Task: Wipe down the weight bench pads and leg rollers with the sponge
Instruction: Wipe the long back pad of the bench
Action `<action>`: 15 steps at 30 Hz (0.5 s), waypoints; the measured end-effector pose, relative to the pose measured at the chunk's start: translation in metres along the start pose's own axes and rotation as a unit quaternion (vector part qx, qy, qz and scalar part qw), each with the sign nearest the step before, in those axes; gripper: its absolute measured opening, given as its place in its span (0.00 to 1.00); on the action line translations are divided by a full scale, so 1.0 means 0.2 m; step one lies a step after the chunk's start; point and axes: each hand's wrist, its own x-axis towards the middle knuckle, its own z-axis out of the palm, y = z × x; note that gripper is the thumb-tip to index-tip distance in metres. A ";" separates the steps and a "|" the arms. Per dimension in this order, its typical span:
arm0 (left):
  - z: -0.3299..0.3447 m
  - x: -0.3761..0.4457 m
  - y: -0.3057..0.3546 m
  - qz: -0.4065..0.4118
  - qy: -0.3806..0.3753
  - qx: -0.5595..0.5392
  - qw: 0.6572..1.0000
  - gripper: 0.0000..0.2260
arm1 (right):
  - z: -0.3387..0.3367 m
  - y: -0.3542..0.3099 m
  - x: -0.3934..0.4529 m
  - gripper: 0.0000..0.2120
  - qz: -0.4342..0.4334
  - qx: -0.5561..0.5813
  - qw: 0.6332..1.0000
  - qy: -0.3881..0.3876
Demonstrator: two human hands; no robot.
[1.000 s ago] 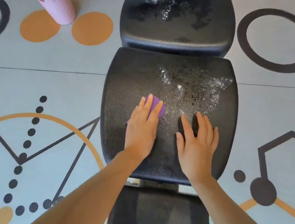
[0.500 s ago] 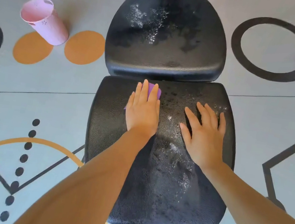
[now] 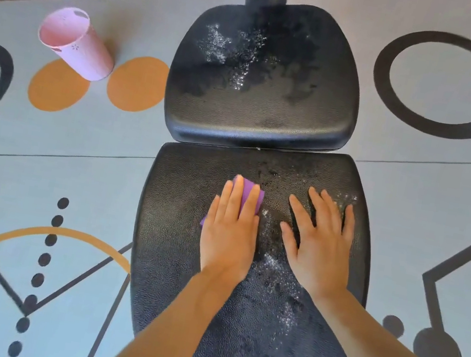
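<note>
The left hand (image 3: 231,231) presses the purple sponge (image 3: 251,197) flat-fingered onto the near bench pad (image 3: 169,261), towards its far edge. The right hand (image 3: 320,243) rests spread and empty beside it, probably bracing. Suds fleck the far bench pad (image 3: 301,120); a pink cup (image 3: 75,43) stands on the patterned floor (image 3: 39,175).

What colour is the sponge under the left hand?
Purple; the sponge shows best in the head view, under the left hand.
</note>
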 end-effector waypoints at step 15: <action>-0.01 0.17 -0.02 0.072 -0.015 0.003 0.997 0.22 | 0.00 0.00 0.00 0.20 -0.002 -0.002 1.000 -0.002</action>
